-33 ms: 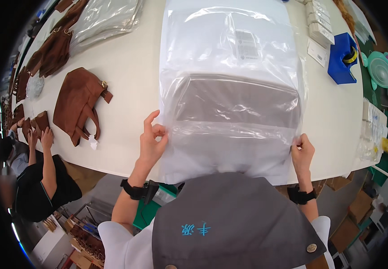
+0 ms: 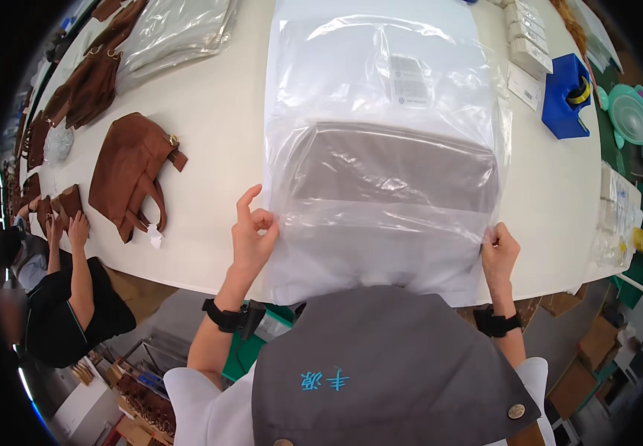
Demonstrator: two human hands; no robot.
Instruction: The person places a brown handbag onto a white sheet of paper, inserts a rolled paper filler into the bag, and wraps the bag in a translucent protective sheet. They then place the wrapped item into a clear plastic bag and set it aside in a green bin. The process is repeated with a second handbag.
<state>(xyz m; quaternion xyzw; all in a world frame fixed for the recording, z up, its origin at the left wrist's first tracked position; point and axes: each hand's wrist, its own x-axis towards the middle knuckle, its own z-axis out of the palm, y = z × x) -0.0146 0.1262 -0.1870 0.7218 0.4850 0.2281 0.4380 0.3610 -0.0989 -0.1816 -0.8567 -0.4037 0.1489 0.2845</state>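
Note:
A clear plastic bag (image 2: 381, 223) lies flat on the table in front of me, with a grey-brown, flat-topped item (image 2: 396, 167) showing through it. My left hand (image 2: 253, 234) pinches the plastic's left edge between thumb and fingers, its index finger raised. At the opposite edge, my right hand (image 2: 500, 249) is closed on the same plastic. A printed patch (image 2: 409, 80) shows on the upper part of the bag. White sheeting (image 2: 299, 286) lies beneath it, reaching the near table edge.
Left of the bag lies a brown handbag (image 2: 124, 175) with a white tag. Clear plastic bags (image 2: 176, 37) are stacked beyond it. A blue tape dispenser (image 2: 565, 100) and white boxes (image 2: 527, 41) stand at the right. A co-worker's hands (image 2: 76, 229) handle brown pieces at far left.

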